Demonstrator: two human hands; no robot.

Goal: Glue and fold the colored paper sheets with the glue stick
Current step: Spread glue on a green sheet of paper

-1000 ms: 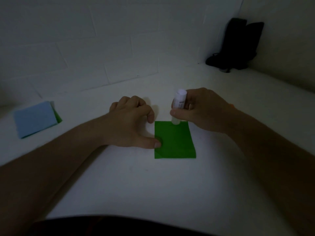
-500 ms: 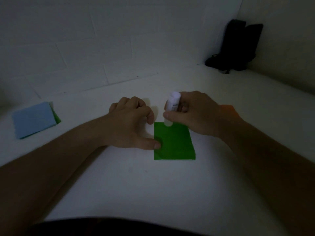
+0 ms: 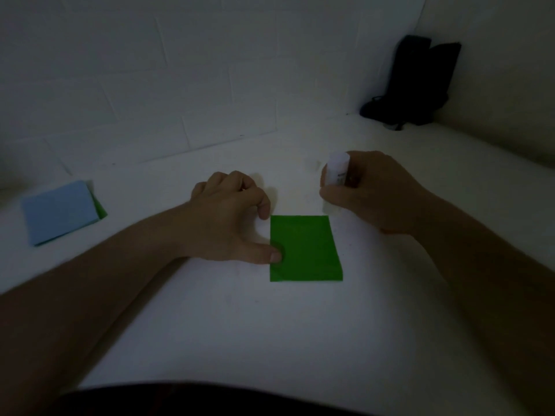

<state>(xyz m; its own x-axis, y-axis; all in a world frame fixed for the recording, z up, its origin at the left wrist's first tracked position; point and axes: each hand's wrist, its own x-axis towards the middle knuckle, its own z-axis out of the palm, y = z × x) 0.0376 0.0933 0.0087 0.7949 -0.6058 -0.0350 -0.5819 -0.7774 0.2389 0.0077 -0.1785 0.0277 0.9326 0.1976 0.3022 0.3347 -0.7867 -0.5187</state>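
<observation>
While I look down through the head camera, the green paper [image 3: 304,247] lies flat on the white table [image 3: 240,325], near the middle. My left hand [image 3: 231,217] rests beside its left edge, fingers loosely curled and holding nothing, with the thumb tip pressing the paper down. My right hand [image 3: 375,193] wraps its fingers round the glue stick [image 3: 336,178], just past the paper's far right corner. I think the paper is light, thin and bendy, so it could slide; I would hold it down at an edge. Far left sits a blue paper stack [image 3: 60,211]. A dark bag [image 3: 414,82] stands in the far right corner.
</observation>
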